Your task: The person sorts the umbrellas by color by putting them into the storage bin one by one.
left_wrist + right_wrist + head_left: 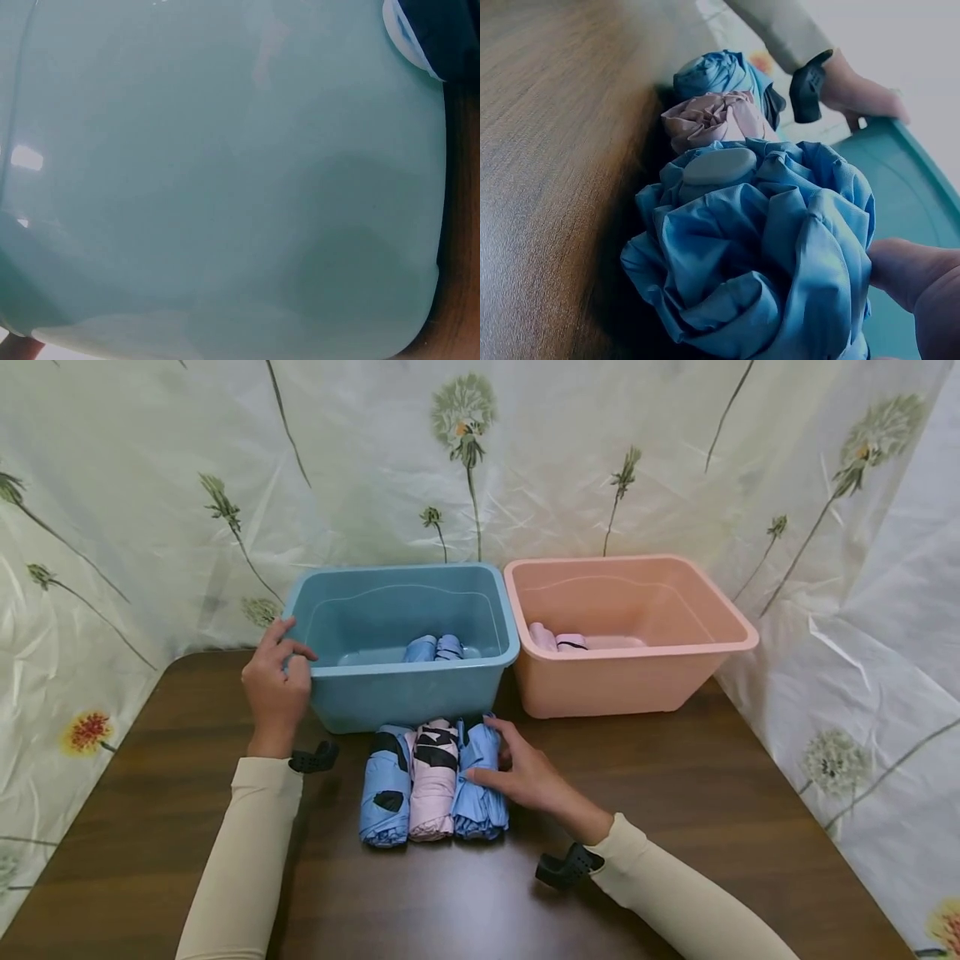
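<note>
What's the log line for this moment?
left hand: holds blue bin by rim | right hand: grips right blue roll | table: pink roll, left blue roll

Blue tub (217, 172) partly outside left wrist view

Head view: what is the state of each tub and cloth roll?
Blue tub: upright, two blue rolls inside, left hand gripping it.
Peach tub: upright, two pink rolls inside.
Left blue roll: lying on the table.
Middle pink roll: lying beside that one.
Right blue roll: gripped by right hand.
</note>
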`<state>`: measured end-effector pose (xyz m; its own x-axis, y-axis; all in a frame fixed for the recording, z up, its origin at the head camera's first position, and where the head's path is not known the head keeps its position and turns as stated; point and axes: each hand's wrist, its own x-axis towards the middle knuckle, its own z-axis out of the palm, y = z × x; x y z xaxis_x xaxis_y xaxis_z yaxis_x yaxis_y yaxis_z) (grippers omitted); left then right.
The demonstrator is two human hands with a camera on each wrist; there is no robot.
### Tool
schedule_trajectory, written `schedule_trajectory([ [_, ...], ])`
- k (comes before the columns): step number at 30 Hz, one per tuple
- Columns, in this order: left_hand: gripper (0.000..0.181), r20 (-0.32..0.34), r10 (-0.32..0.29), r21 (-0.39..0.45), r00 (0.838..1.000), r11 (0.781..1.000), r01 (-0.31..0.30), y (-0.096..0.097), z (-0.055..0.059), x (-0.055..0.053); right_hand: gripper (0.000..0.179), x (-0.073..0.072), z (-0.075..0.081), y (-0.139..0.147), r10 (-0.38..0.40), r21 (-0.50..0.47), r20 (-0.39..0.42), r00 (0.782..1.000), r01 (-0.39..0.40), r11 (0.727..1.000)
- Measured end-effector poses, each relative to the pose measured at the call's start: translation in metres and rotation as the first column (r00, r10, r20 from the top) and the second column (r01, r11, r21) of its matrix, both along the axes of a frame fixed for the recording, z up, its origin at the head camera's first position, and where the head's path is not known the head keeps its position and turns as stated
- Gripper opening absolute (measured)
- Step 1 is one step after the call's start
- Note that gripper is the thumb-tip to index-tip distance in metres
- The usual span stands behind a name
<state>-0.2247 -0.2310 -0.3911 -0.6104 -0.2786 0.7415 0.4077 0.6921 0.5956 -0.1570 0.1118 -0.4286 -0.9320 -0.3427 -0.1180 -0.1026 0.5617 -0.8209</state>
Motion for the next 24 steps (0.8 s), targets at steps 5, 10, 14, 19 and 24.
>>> schedule_trajectory([
  [5, 0.035, -0.011, -0.009, 0.007, 1.0, 1.0, 0.009, 0.0007, 0.0012, 0.0002, 0.083, 0.0, 0.0004, -0.0022, -0.04, 0.038, -0.016, 0.999, 0.041, 0.998],
  [10, 0.035, -0.033, -0.026, 0.03, 0.999, 0.999, 0.027, 0.0034, 0.0021, -0.0005, 0.082, 0.0002, 0.0017, -0.0015, -0.066, 0.05, -0.028, 0.997, 0.067, 0.996],
  [14, 0.036, -0.039, -0.03, 0.021, 0.999, 0.999, 0.031, 0.004, 0.004, -0.0029, 0.081, -0.0009, 0.0026, -0.0007, -0.085, 0.041, -0.033, 0.996, 0.086, 0.995],
  [19, 0.035, -0.031, -0.025, 0.017, 0.999, 1.0, 0.025, 0.0027, 0.0003, -0.0021, 0.081, -0.0002, -0.0011, -0.0001, -0.077, 0.039, 0.008, 0.997, 0.077, 0.996],
  [24, 0.036, -0.036, -0.027, 0.022, 0.999, 0.999, 0.028, 0.0007, -0.0015, -0.0007, 0.08, 0.0, -0.0025, -0.0012, -0.079, 0.019, 0.018, 0.997, 0.079, 0.997],
])
